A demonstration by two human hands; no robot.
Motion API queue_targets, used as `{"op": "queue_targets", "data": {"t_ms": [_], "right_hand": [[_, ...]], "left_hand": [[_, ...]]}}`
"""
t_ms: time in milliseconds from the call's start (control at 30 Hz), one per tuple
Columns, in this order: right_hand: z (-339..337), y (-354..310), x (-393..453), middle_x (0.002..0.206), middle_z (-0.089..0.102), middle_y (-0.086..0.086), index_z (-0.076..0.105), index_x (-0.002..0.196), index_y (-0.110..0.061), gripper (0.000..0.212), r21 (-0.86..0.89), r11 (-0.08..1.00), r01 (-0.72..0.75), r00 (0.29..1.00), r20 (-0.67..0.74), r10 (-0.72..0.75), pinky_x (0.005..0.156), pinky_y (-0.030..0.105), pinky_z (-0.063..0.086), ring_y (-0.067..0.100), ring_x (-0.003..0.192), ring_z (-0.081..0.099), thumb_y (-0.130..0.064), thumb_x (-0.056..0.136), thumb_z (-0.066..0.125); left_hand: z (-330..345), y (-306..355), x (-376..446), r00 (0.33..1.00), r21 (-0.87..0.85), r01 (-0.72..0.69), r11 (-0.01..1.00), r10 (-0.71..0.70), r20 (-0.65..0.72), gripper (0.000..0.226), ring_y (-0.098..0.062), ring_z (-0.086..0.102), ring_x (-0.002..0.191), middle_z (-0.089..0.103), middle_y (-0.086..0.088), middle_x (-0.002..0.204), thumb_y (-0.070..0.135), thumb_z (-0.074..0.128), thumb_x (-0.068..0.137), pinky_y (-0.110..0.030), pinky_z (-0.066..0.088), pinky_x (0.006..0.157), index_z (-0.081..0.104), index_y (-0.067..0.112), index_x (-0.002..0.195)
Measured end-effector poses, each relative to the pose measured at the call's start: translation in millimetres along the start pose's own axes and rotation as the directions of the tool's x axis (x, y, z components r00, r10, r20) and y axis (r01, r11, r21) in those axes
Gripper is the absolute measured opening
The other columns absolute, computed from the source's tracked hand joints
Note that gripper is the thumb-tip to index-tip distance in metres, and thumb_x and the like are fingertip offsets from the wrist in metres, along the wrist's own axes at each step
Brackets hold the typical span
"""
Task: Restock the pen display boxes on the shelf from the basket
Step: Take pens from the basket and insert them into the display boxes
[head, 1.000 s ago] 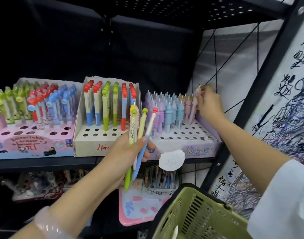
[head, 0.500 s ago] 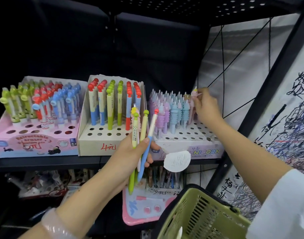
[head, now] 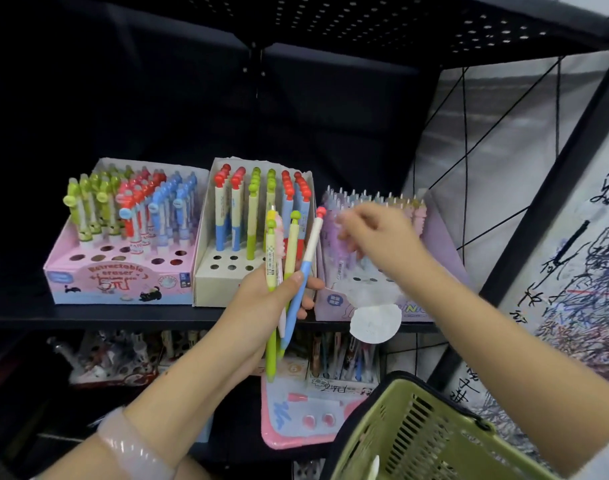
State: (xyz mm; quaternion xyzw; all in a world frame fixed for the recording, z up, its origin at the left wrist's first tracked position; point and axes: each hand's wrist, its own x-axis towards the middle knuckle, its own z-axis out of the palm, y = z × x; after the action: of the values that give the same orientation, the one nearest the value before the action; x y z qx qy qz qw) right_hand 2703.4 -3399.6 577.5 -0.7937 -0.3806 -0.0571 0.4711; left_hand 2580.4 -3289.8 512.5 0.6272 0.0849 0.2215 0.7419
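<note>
My right hand has come away from the back corner of the lilac unicorn box and now hangs blurred above its front rows, fingers loosely spread, holding nothing I can make out. My left hand grips a bunch of pens upright in front of the middle cream box. The pink eraser box sits leftmost on the shelf. The green basket hangs at lower right.
</note>
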Motion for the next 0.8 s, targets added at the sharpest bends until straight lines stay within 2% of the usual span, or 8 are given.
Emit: {"op": "queue_targets", "data": {"t_ms": [67,167,233,333,400,467,633,800], "right_hand": [[21.6,-14.3,-14.5,0.073,0.062,-0.004,0.061,0.085,-0.018,0.017,0.042,0.998,-0.036,0.99,0.14,0.03,0.056,0.019,0.05,0.004,0.057,0.056,-0.025,0.096,0.049],[45.7,-25.2,-20.1,0.072,0.061,0.003,0.059,0.095,-0.005,0.017,0.209,0.972,-0.106,0.976,0.208,0.062,0.053,0.016,0.048,0.005,0.055,0.055,-0.02,0.096,0.051],[53.0,-32.6,-14.5,0.069,0.059,0.003,0.056,0.093,-0.006,0.015,0.286,0.952,-0.112,0.983,0.169,0.065,0.051,0.015,0.047,0.002,0.051,0.054,-0.019,0.097,0.049],[56.6,-45.4,1.1,0.068,0.061,0.003,0.05,0.085,-0.015,0.015,0.333,0.943,-0.007,1.0,-0.014,0.012,0.049,0.017,0.048,0.004,0.05,0.057,-0.019,0.098,0.045],[59.8,-52.9,12.2,0.071,0.063,0.003,0.045,0.081,-0.022,0.018,0.244,0.963,0.112,0.987,-0.137,-0.08,0.054,0.018,0.051,0.006,0.056,0.061,-0.019,0.098,0.045],[68.5,-59.7,20.1,0.074,0.065,0.006,0.042,0.079,-0.025,0.02,0.139,0.976,0.168,0.974,-0.178,-0.143,0.061,0.027,0.055,0.013,0.066,0.066,-0.018,0.097,0.047],[99.1,-69.8,28.5,0.077,0.064,0.012,0.045,0.093,-0.008,0.013,-0.194,0.944,0.268,0.952,-0.099,-0.291,0.065,0.044,0.05,0.026,0.071,0.063,-0.02,0.098,0.045],[110.0,-79.8,33.3,0.083,0.062,0.013,0.046,0.097,-0.006,0.017,-0.246,0.93,0.273,0.953,-0.061,-0.296,0.066,0.045,0.051,0.027,0.075,0.064,-0.023,0.098,0.044]], "left_hand": [[-5.6,1.2,-2.7,1.0,-0.013,-0.009,1.0,0.009,-0.015,0.013,-0.005,0.06,0.056,0.072,0.004,0.075,0.016,0.048,0.094,-0.018,0.05,0.055,0.06,0.015,0.102],[-18.1,2.5,-9.9,0.999,-0.043,-0.008,0.999,0.007,-0.033,0.018,-0.009,0.062,0.059,0.072,0.001,0.078,0.017,0.048,0.095,-0.021,0.052,0.056,0.059,0.012,0.108],[-27.7,3.7,-15.5,0.999,-0.108,0.014,0.994,-0.019,-0.043,0.019,-0.012,0.064,0.058,0.071,-0.003,0.075,0.018,0.045,0.096,-0.023,0.053,0.054,0.059,0.012,0.108],[-47.3,4.9,-21.6,0.992,-0.116,0.039,0.992,-0.052,-0.116,0.019,-0.015,0.062,0.052,0.07,-0.004,0.069,0.022,0.043,0.097,-0.024,0.052,0.047,0.059,0.016,0.104],[-61.5,4.7,-23.8,0.984,-0.048,0.022,0.999,-0.03,-0.173,0.019,-0.013,0.052,0.043,0.065,-0.001,0.061,0.023,0.042,0.098,-0.022,0.044,0.04,0.059,0.019,0.105],[-73.7,4.1,-24.0,0.975,-0.045,0.006,0.999,-0.016,-0.222,0.017,-0.01,0.04,0.038,0.06,0.001,0.055,0.023,0.041,0.099,-0.02,0.035,0.036,0.057,0.017,0.104],[-91.5,5.5,-22.8,0.955,-0.072,-0.006,0.997,-0.016,-0.296,0.011,-0.009,0.039,0.038,0.064,-0.001,0.057,0.016,0.04,0.1,-0.018,0.034,0.036,0.041,0.008,0.106],[-98.0,8.3,-28.1,0.961,-0.036,-0.026,0.999,0.015,-0.276,0.016,-0.006,0.043,0.04,0.069,0.0,0.062,0.014,0.04,0.099,-0.017,0.037,0.04,0.05,0.006,0.109]]}}
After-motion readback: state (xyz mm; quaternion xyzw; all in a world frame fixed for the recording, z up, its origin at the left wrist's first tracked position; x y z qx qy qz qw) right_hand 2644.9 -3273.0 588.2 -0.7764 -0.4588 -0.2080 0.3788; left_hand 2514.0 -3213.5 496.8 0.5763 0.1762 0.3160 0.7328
